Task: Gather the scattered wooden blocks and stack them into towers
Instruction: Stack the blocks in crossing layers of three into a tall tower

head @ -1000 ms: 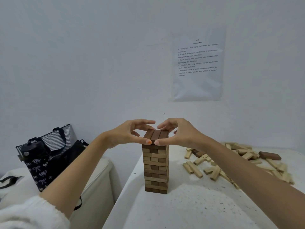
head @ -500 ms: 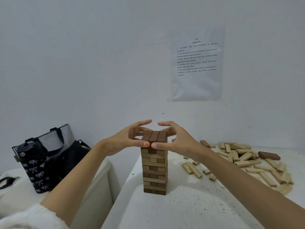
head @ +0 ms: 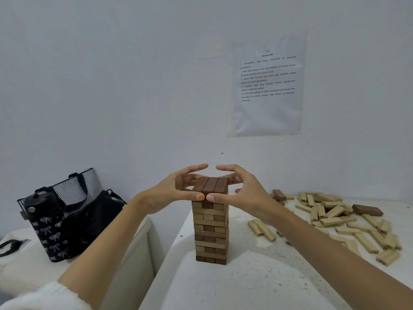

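A tower of wooden blocks (head: pixel 211 229) stands near the left edge of the white table (head: pixel 257 285). Its top layer is three dark brown blocks (head: pixel 212 185). My left hand (head: pixel 169 193) and my right hand (head: pixel 244 191) cup that top layer from either side. Both thumbs meet on its near face, and the curved fingers reach round its far side. The index fingers arch above it without touching. Loose pale blocks (head: pixel 335 218) lie scattered to the right, with a dark block (head: pixel 367 210) among them.
A black and striped tote bag (head: pixel 67 215) sits on a lower white surface (head: pixel 20 262) left of the table. A printed sheet (head: pixel 268 86) hangs on the wall behind. A pair of pale blocks (head: pixel 261 230) lies close to the tower's right.
My thumbs have slid together on the near face of the top layer, and my index fingers have lifted and spread apart. The tower stands as before.
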